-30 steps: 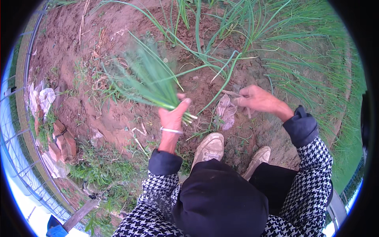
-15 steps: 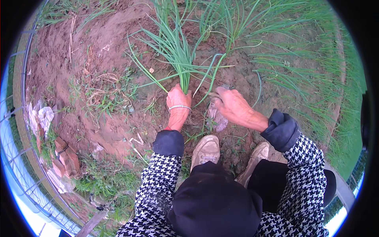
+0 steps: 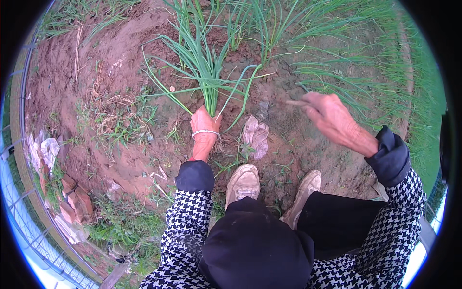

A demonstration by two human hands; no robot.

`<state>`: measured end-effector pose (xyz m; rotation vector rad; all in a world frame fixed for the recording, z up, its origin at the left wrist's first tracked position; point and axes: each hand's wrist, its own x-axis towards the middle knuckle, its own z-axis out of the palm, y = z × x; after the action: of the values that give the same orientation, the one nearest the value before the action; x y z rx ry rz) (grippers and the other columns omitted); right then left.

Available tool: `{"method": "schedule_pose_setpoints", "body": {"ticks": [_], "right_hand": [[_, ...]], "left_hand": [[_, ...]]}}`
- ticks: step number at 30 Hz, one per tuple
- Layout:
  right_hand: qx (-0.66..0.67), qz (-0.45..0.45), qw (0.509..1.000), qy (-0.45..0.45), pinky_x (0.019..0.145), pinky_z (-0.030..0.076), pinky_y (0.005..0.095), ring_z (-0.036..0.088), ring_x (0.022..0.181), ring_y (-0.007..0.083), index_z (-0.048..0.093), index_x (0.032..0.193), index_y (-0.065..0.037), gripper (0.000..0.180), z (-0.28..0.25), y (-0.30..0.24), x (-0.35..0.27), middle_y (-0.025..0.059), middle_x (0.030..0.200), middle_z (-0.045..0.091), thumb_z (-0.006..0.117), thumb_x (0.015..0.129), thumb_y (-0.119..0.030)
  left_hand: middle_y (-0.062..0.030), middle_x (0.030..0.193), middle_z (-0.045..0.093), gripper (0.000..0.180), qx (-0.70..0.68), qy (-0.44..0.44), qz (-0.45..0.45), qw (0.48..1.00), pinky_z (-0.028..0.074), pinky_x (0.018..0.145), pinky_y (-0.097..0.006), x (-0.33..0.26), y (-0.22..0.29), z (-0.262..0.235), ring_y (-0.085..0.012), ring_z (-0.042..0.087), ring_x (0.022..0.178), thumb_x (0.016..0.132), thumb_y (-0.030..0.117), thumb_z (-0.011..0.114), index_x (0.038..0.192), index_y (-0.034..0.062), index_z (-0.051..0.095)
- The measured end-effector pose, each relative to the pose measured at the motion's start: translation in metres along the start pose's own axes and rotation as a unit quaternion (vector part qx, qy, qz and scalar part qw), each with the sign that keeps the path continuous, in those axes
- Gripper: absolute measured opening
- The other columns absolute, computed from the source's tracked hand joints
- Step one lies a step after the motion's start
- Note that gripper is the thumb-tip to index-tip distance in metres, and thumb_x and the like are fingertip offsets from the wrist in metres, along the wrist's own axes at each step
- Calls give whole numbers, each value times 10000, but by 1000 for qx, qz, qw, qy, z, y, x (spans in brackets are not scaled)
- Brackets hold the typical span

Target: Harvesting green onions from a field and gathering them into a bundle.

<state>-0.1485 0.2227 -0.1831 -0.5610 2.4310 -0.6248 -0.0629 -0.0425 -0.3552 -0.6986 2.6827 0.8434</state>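
My left hand (image 3: 206, 126) is closed around the base of a bunch of green onions (image 3: 204, 62), whose long leaves fan out away from me. A few leaves bend off to the sides, and the bunch's lower ends are hidden by the hand. Well to the right, my right hand (image 3: 336, 119) is closed on a short, thin, light-brown stick-like tool (image 3: 295, 103). Its tip points left, over bare soil; its exact kind does not show. Between the hands, nearer my shoes, lies a crumpled, dirty pinkish rag or piece of plastic (image 3: 256, 137).
More green onions (image 3: 269, 24) grow ahead, with dense rows (image 3: 380, 62) to the right. My shoes (image 3: 243, 184) stand on the soil. Broken bricks (image 3: 77, 200) and crumpled white plastic (image 3: 47, 151) lie at the left, among weeds (image 3: 127, 224). A mesh fence (image 3: 21, 212) bounds that side.
My right hand has moved right, away from the left hand and the bunch, with the tool in it. My left hand keeps its hold. The view has shifted slightly.
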Motion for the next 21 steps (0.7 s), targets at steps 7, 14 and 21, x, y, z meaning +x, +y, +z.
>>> {"method": "schedule_pose_setpoints", "body": {"ticks": [7,14,21], "right_hand": [[-55,4,998,35,643,470,469,595,719,399,543,911,49,190,12,33,18,261,698,572,482,801,-94],[-148,20,988,-45,621,506,464,613,655,411,504,822,65,132,48,15,31,261,676,595,498,733,-32],[47,23,998,34,654,451,445,591,716,370,574,862,43,251,47,87,70,236,761,594,450,777,-158]], "left_hand": [[-231,776,628,303,-64,-10,-11,998,475,712,-437,3,7,-4,-401,605,782,626,171,697,850,-18,618],[-40,635,606,200,-319,15,-80,944,450,488,-270,-12,-11,-25,-105,553,528,720,132,710,811,-26,628],[-19,643,572,134,-530,68,-146,832,371,428,-201,-45,-11,-68,-74,471,458,758,88,685,843,10,616]]}}
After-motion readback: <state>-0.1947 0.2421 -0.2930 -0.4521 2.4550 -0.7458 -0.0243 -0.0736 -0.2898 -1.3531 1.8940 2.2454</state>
